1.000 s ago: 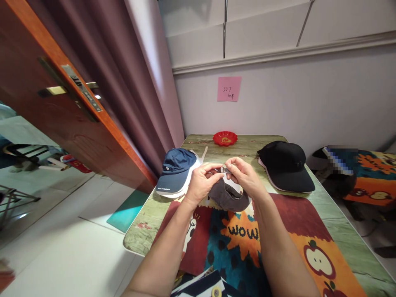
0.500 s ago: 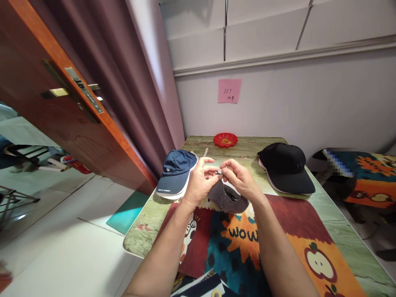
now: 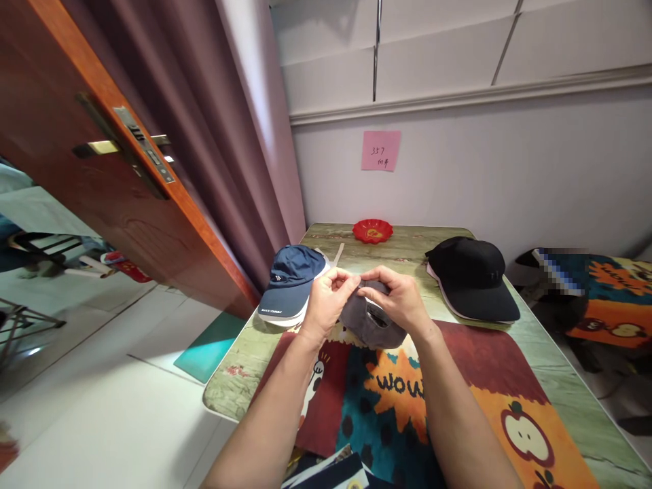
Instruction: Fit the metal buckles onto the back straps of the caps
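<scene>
A dark grey cap point(image 3: 374, 327) sits in front of me over the mat, its back opening towards me. My left hand point(image 3: 330, 302) is closed in a pinch at the far edge of the cap, thumb against fingers. My right hand point(image 3: 397, 299) pinches the same spot from the right, fingertips almost meeting those of the left. Something thin and dark, apparently the cap's strap, is between the fingertips, mostly hidden by them. A navy cap point(image 3: 290, 280) with a white edge lies left of my left hand. On the right rests a black cap point(image 3: 471, 278).
A red scalloped dish point(image 3: 373, 231) stands at the back of the wood-patterned table point(image 3: 229, 380). A colourful mat point(image 3: 489, 353) covers the table's near part. Striped cloth or paper point(image 3: 331, 472) shows at the front edge. To the left is an open door point(image 3: 153, 204) beside a curtain point(image 3: 224, 136).
My fingertips have drawn closer together, and the small shiny piece seen between them before is now covered. The grey cap has stayed in nearly the same place.
</scene>
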A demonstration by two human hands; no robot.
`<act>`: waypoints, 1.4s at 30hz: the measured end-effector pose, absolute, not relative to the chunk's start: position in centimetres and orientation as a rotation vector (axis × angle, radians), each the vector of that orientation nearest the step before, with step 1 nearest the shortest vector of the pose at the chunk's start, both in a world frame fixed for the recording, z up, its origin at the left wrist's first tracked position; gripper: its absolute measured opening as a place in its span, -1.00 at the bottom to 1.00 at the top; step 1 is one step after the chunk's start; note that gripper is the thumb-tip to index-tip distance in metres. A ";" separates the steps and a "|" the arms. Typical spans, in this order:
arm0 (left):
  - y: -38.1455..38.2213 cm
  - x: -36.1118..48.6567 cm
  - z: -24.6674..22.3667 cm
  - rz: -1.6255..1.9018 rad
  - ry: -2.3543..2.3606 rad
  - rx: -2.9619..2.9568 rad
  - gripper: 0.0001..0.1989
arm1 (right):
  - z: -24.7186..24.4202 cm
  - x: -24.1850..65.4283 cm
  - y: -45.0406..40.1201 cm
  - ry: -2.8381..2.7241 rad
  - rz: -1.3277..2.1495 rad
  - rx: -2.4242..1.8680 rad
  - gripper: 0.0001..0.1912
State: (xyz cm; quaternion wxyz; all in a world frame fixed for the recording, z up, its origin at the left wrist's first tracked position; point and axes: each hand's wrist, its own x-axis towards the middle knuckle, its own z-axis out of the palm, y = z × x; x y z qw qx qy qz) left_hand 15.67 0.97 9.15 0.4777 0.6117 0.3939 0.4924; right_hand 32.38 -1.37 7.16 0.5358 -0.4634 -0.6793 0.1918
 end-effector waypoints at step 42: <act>5.4 15.1 7.4 0.748 0.996 1.438 -0.63 | 5.1 37.8 -0.9 -1.848 0.871 -1.376 -0.75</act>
